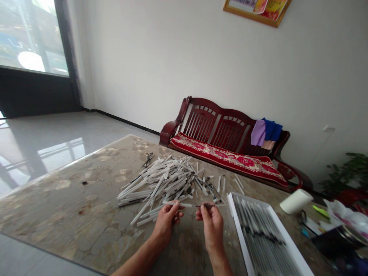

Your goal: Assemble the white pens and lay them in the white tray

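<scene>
My left hand (169, 218) pinches a slim white plastic tube (186, 205), held level above the table. Facing it, my right hand (212, 220) has its thumb and fingers closed on a thin dark stick (199, 206), possibly a pen part. A small gap shows between tube and stick. Just beyond both hands spreads a loose heap of white tubes (163, 176), with black pieces mixed in at its right side. Right of my right hand lies a shallow white box (238, 234) with rows of grey-white, pen-like sticks that have dark middles.
A patterned stone-look table (106, 207) carries everything. Eyeglasses (147, 160) lie behind the heap. At the right are a white roll (296, 201), a black container (339, 239) and plastic bags (345, 216). A dark red wooden bench (221, 126) stands beyond the table.
</scene>
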The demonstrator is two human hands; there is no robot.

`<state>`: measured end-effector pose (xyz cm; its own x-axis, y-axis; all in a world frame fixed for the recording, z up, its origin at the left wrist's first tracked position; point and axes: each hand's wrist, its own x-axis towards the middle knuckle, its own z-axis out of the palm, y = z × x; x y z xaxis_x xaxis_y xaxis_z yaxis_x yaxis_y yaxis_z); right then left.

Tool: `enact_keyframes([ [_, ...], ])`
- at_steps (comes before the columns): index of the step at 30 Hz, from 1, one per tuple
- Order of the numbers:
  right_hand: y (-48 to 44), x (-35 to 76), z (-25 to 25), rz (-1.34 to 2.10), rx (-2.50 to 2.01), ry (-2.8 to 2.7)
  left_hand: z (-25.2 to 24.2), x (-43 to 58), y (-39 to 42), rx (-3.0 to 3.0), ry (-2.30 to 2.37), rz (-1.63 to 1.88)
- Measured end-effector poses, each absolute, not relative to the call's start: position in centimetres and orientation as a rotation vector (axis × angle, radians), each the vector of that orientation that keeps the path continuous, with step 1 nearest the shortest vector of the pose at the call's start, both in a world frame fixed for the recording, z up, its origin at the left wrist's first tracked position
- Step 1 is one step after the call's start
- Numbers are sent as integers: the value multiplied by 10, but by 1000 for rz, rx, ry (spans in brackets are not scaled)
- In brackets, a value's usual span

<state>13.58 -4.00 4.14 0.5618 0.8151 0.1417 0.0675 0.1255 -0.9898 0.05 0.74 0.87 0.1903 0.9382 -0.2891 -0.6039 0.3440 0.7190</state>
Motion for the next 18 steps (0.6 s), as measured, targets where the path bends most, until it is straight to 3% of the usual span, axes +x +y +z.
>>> enact_keyframes([
  [14, -33, 141, 29, 757, -1435, -1086, 3, -5, 12, 231, 628, 1067],
  [18, -5, 181, 15, 601, -1638, -1108, 3, -9, 14, 147, 622, 1063],
])
